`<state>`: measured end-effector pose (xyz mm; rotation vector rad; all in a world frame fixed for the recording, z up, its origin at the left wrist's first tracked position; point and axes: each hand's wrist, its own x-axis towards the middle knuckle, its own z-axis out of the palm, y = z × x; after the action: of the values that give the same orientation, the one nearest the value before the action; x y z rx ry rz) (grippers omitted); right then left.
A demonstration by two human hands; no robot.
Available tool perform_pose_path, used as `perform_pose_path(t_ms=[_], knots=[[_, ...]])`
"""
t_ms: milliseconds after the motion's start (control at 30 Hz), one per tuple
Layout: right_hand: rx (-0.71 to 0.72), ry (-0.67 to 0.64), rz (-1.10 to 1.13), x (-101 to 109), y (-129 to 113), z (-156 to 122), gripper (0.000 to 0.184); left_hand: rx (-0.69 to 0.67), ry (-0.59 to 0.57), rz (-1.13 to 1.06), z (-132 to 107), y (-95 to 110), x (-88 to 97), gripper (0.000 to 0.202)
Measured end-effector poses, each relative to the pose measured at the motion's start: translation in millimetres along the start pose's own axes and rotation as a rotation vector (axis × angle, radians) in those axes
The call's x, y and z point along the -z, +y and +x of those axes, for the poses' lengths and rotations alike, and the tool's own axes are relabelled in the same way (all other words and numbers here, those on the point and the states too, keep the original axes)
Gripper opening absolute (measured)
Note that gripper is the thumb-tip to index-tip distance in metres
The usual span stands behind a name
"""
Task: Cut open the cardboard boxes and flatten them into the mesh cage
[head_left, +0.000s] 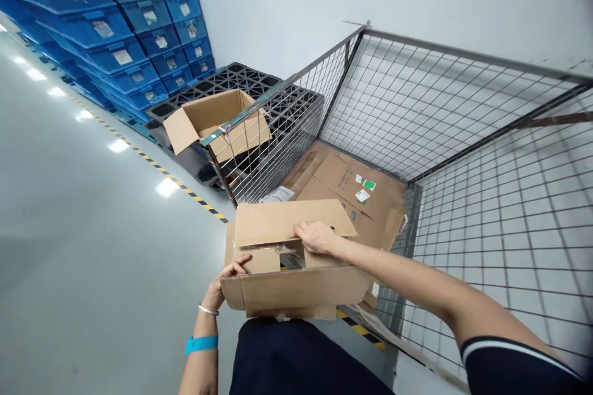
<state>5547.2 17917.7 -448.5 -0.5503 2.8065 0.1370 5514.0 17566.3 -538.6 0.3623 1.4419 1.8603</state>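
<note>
A cardboard box with raised flaps is held in front of my body. Through its middle gap I can see striped floor tape, so it is open there. My left hand grips its left side, with the fingers over the edge of an inner flap. My right hand is closed above the gap, against the far flap. A small tool with a red end shows at its fingertips; the rest of the tool is hidden by the hand.
A wire mesh cage stands ahead and to the right, with flattened cardboard inside. To its left, an open carton sits by black plastic pallets. Blue crates are stacked behind. Striped tape crosses the floor.
</note>
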Motion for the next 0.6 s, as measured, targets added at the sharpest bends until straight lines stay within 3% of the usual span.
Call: perform_pose_path(t_ms=[133,267,367,500,600], knots=[[-0.052,-0.01,0.058,50.3,6.9,-0.6,0.023,0.027,-0.136,0.013,-3.3,-0.8,13.7,0.051],[-0.115,-0.057,0.115,107.6,33.7,25.5,0.017,0.113,-0.294,0.267,0.2,7.6,26.8,0.066],[-0.096,-0.021,0.124,135.8,53.7,48.3,0.016,0.226,-0.4,0.483,12.9,18.3,36.8,0.08],[-0.208,0.083,0.021,136.9,53.6,55.1,0.021,0.226,-0.545,0.95,40.6,33.2,31.2,0.094],[-0.426,0.248,-0.034,112.1,39.9,42.2,0.027,-0.001,-0.566,1.387,63.3,36.0,7.7,0.061]])
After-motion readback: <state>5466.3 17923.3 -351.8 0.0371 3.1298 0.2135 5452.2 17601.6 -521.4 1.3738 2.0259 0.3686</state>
